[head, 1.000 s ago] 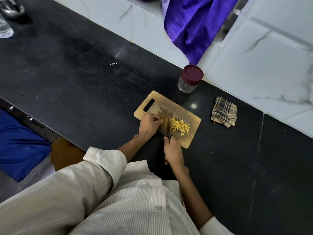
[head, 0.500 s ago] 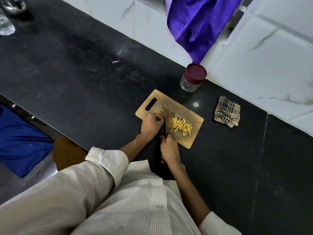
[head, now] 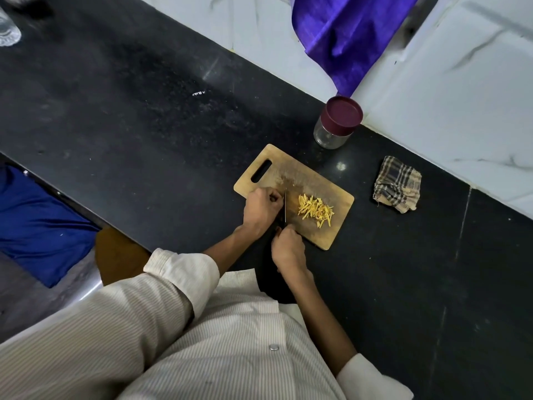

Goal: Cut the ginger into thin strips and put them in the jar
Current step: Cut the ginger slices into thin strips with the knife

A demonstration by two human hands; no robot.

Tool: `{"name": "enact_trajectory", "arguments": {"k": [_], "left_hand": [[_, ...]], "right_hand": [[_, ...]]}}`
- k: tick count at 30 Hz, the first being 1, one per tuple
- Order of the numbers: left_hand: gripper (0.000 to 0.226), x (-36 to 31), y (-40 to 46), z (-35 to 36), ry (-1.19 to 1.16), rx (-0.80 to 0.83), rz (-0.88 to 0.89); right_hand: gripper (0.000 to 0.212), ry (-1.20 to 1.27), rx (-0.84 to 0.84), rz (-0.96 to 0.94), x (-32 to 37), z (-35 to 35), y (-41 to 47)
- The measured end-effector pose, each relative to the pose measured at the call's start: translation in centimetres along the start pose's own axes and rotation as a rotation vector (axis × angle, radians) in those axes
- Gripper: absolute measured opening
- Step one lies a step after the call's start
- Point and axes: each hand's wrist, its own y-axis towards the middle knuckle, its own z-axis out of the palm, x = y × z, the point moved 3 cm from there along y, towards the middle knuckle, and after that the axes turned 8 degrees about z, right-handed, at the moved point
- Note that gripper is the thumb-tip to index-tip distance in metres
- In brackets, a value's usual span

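A wooden cutting board (head: 331, 226) lies on the black counter. On it sits a pile of yellow ginger strips (head: 315, 210). My left hand (head: 261, 210) is curled over the board's left part, fingers bent over a ginger piece that is hidden. My right hand (head: 288, 248) grips the handle of a knife (head: 285, 207), whose thin blade stands edge-down right beside my left fingers. The glass jar (head: 331, 135) with a maroon lid (head: 343, 115) on it stands behind the board near the wall.
A folded checked cloth (head: 396, 184) lies right of the board. A purple cloth (head: 346, 39) hangs over the white marble wall. A clear glass (head: 7, 33) stands at the far left. The counter's front edge runs diagonally at my left.
The knife moved left from next to the strip pile to right beside my left fingers. My right hand followed it. The strips stayed put.
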Motion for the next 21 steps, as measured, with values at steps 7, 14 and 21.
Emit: {"name": "enact_trajectory", "arguments": {"k": [7,14,21], "left_hand": [[0.011,-0.1,0.2,0.0,0.004,0.028,-0.012],[0.01,0.0,0.1,0.1,0.004,0.035,-0.03],[0.013,-0.3,-0.1,0.0,0.009,0.02,-0.017]], "right_hand": [[0.033,-0.067,0.021,0.01,-1.0,0.2,-0.4],[0.035,0.035,-0.027,-0.005,-1.7,0.5,-0.4],[0.03,0.157,-0.036,-0.008,-2.3,0.1,-0.2]]}}
